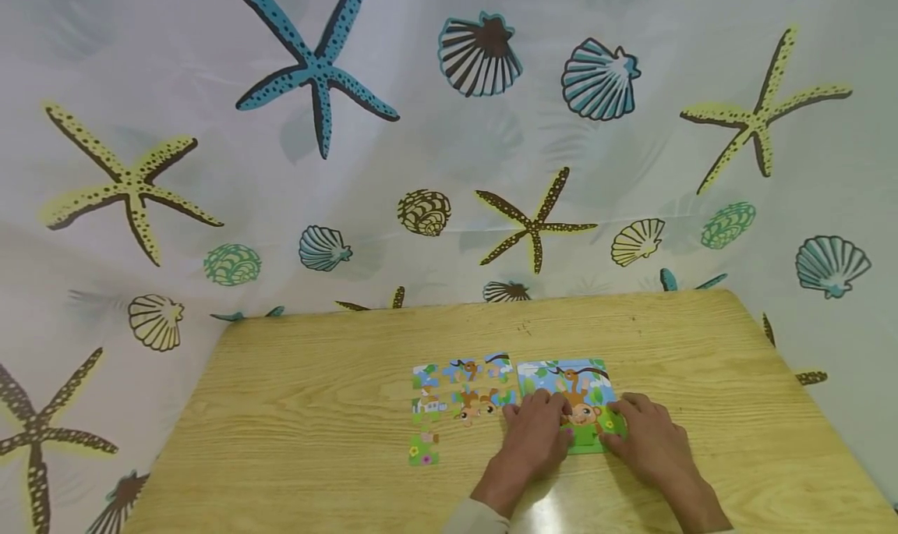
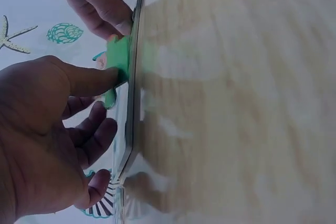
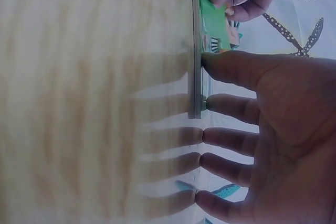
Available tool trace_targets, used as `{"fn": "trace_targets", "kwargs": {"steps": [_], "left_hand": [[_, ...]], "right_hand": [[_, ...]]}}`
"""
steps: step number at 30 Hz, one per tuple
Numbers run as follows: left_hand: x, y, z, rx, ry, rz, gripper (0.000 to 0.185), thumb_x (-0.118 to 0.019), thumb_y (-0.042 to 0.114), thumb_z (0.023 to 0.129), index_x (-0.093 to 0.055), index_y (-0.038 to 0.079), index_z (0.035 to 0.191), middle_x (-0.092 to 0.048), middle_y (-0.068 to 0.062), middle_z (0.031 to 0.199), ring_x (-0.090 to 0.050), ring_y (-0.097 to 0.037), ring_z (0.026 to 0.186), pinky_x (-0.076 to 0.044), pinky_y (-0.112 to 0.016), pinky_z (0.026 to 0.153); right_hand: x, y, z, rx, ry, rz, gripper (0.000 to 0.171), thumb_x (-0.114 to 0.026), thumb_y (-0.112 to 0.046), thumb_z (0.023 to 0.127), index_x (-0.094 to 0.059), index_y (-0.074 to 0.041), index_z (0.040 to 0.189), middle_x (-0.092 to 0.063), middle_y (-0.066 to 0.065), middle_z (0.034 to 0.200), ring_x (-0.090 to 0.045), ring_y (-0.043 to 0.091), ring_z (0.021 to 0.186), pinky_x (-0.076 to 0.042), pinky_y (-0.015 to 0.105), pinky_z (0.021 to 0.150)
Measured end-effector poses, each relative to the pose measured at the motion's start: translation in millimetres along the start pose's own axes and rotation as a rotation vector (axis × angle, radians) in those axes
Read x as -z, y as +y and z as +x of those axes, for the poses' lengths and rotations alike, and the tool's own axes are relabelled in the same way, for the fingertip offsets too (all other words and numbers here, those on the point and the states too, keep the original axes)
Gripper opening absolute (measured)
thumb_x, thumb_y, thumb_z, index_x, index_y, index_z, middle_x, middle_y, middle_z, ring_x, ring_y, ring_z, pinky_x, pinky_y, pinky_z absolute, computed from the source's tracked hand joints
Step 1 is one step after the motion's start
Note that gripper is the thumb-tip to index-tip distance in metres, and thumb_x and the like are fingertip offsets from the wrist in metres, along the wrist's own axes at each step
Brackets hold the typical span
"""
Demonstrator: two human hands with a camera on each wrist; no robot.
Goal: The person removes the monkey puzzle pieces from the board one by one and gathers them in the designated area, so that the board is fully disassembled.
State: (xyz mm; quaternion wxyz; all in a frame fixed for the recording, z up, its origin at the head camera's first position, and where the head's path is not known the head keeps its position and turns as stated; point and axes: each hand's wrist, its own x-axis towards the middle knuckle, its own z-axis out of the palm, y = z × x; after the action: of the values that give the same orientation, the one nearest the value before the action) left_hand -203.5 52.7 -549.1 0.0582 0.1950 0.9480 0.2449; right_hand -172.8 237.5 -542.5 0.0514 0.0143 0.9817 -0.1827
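Puzzle board (image 1: 570,394) lies flat, both hands' straight fingers (image 1: 554,404) pressing it.

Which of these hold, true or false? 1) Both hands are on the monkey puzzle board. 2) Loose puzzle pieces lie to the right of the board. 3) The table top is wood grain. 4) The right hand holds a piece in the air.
1) True: the left hand and right hand both rest on the monkey puzzle board.
2) False: the loose pieces lie to its left.
3) True: the table is light wood grain.
4) False: the right hand's straight fingers press down at the board's edge and on the table.
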Motion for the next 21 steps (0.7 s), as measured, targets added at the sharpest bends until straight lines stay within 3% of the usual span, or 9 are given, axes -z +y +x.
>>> {"fn": "trace_targets", "kwargs": {"steps": [4,9,15,21], "left_hand": [[6.3,-6.6,-2.7,-0.018,0.002,-0.089,0.01,-0.065,0.028,0.092,-0.061,0.026,0.1,-0.063,0.015,0.089,-0.054,-0.005,0.086,-0.029,-0.039,0.083],[31.4,-31.4,-18.3,0.023,-0.016,-0.175,0.007,-0.062,0.024,0.093,-0.062,0.023,0.1,-0.069,0.011,0.089,-0.062,-0.008,0.084,-0.034,-0.047,0.084],[58.4,-74.2,-45.4,0.093,-0.028,-0.165,0.009,-0.063,0.021,0.093,-0.065,0.02,0.101,-0.066,0.011,0.085,-0.06,-0.01,0.081,-0.035,-0.055,0.084],[66.9,-99.1,-59.3,0.192,-0.004,-0.123,0.011,-0.071,0.022,0.086,-0.068,0.018,0.096,-0.066,0.011,0.083,-0.06,-0.011,0.081,-0.033,-0.054,0.081]], "right_hand": [[0.4,-0.9,-0.2,0.001,0.002,0.005,0.051,-0.071,-0.038,0.085,-0.06,-0.012,0.127,-0.048,0.018,0.141,-0.045,0.048,0.125,-0.042,0.068,0.083],[0.7,-2.9,-0.4,0.006,-0.006,0.01,0.051,-0.071,-0.038,0.085,-0.06,-0.011,0.128,-0.047,0.019,0.141,-0.045,0.049,0.124,-0.042,0.068,0.083],[0.9,-2.3,-0.1,-0.008,-0.025,-0.003,0.053,-0.069,-0.04,0.086,-0.059,-0.011,0.129,-0.046,0.02,0.142,-0.044,0.049,0.125,-0.041,0.069,0.084],[-0.5,-1.1,-0.7,-0.007,-0.021,0.002,0.053,-0.069,-0.039,0.086,-0.059,-0.011,0.129,-0.046,0.02,0.142,-0.043,0.049,0.125,-0.041,0.069,0.085]]}}
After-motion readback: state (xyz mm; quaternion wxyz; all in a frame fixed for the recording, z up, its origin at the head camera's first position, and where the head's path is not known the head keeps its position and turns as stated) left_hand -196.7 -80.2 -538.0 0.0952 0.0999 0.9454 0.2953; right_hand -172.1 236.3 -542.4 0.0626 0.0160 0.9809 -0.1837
